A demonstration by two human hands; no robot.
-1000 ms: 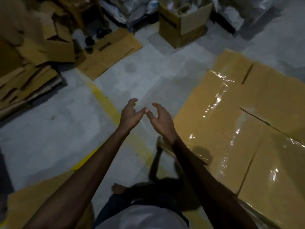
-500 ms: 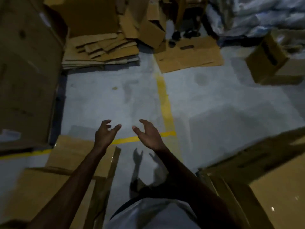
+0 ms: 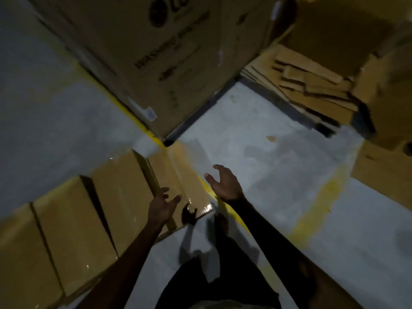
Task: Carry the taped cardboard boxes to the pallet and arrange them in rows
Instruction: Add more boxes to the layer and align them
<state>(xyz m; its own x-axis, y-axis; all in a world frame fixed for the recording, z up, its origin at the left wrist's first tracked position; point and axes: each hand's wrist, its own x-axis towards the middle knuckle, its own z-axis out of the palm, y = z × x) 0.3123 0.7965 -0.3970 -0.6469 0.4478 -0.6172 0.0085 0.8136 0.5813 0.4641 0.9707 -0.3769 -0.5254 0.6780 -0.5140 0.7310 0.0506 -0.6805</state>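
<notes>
I saw both hands empty near the middle of the frame. The left hand (image 3: 163, 205) hovered with fingers loosely spread over the nearest taped cardboard box (image 3: 178, 175); I could not tell whether it touched. The right hand (image 3: 225, 182) was splayed, palm turned inward, above the grey concrete floor (image 3: 267, 152) just right of that box. The box was rectangular and flat-topped, its brown top glossy with clear tape; it ended a row of matching boxes (image 3: 73, 230) set side by side toward the lower left. A tall printed carton (image 3: 167, 52) filled the upper centre; flattened corrugated sheets (image 3: 312, 85) lay stacked at upper right; a worn yellow painted line (image 3: 312, 208) crossed the floor at right.
</notes>
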